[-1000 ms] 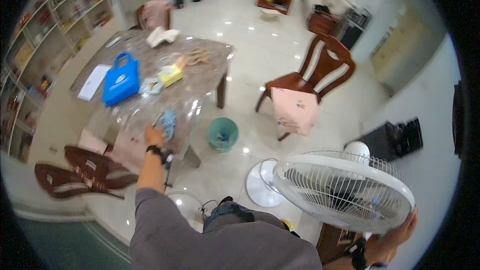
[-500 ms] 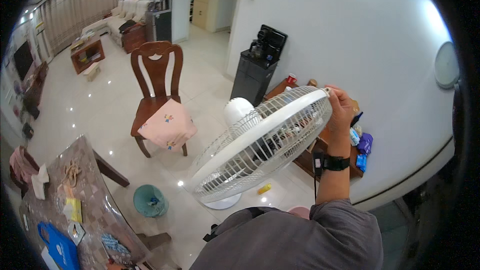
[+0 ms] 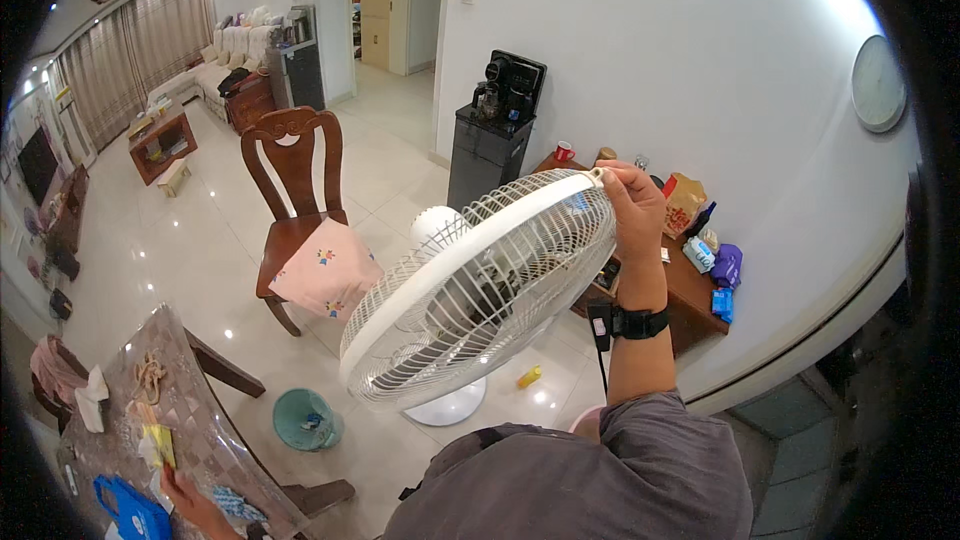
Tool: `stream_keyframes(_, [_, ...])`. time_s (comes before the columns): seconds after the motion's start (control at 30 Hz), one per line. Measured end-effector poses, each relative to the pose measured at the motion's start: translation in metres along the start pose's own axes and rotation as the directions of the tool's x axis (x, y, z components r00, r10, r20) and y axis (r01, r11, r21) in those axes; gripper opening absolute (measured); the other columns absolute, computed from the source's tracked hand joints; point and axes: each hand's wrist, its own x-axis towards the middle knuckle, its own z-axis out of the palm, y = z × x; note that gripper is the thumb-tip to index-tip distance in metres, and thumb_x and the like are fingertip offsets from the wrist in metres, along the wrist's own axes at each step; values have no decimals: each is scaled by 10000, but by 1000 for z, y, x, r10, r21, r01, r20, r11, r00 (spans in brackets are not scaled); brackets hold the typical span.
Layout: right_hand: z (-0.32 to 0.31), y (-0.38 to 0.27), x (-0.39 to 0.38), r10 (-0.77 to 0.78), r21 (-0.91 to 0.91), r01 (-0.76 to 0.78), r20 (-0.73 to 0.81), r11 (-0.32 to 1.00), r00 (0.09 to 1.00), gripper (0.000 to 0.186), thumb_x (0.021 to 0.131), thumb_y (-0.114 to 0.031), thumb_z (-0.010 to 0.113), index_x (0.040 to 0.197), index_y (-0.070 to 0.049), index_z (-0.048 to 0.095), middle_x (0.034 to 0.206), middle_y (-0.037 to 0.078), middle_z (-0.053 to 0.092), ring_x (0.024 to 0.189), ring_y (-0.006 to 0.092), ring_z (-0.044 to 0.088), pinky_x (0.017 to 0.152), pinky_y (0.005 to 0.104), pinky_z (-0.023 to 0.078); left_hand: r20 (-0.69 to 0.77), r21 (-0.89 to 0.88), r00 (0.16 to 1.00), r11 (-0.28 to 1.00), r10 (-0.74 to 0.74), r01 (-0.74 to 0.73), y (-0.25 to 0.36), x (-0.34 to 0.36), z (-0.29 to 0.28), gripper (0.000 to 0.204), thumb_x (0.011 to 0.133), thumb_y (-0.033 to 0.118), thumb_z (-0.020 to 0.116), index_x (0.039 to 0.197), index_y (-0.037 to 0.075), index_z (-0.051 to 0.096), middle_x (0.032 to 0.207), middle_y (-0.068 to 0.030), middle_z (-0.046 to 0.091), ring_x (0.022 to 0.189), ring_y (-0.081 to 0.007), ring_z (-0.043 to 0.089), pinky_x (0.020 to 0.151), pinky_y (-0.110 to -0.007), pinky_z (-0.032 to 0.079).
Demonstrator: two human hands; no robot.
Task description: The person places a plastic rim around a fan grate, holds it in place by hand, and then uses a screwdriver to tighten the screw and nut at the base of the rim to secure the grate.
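Observation:
A white standing fan (image 3: pixel 470 240) with a round wire grille tilts across the middle of the view. At the upper right of its rim, my right hand (image 3: pixel 635 205) is closed, fingers and thumb on the grille's edge. The fan's round white base (image 3: pixel 450 406) rests on the tiled floor. Over the table at lower left, my left hand (image 3: pixel 192 502) appears with its fingers stretched out and nothing seen in it. It is close to a yellow-and-white packet (image 3: pixel 158 447), a blue bag (image 3: pixel 132 515) and a blue patterned cloth (image 3: pixel 237 504).
A wooden chair (image 3: pixel 298 155) with a pink cloth (image 3: pixel 330 265) stands beyond the fan. A teal bin (image 3: pixel 306 422) sits beside the table (image 3: pixel 195 410). Along the right wall are a dark drinks machine (image 3: pixel 488 155) and a wooden cabinet (image 3: pixel 690 290) with packages.
My left hand has come into view over the table at lower left. My right hand stays on the fan's rim; hand and fan appear farther left as the view has shifted.

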Motion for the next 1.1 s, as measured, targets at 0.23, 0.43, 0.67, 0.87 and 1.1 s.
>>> stream_keyframes(0.23, [2,4,2,-34,-40,35,12,999,999,140,913,-140,733,959,-8,733,1036,87,728,924,143,656,845,288,516,339,-441,793,830,506,-342,339,22,79,347,932,19,564,1276,-26,574,1155,-138,631,1007,-211,631,921,-313,490])
stream_keyframes(0.43, [4,-5,3,-67,-69,68,22,995,998,109,899,-116,731,920,-8,724,1018,101,719,933,166,661,854,306,514,408,-589,508,644,759,-489,488,26,149,270,919,83,635,1181,23,646,1076,-113,694,957,-188,678,856,-301,533])
stream_keyframes(0.67, [12,-10,3,-120,-82,119,-6,990,993,90,880,-89,741,904,-8,710,1012,125,719,929,206,674,861,320,513,492,-618,510,696,705,-366,522,4,195,259,879,20,643,1137,18,669,1055,-123,705,969,-197,680,884,-306,530])
stream_keyframes(0.87, [11,-7,5,-95,-69,94,1,993,996,95,876,-85,745,911,-11,697,1011,122,719,932,205,673,857,318,511,518,-614,552,733,654,-293,523,2,205,242,888,42,615,1122,17,669,1049,-98,698,966,-169,671,881,-302,526])
stream_keyframes(1.1, [14,-8,6,-103,-62,103,6,993,995,93,870,-75,748,905,-14,688,1011,122,720,933,202,672,856,317,512,539,-594,566,758,624,-270,518,3,204,221,897,119,628,1082,16,692,1027,-93,698,929,-167,664,849,-293,517])
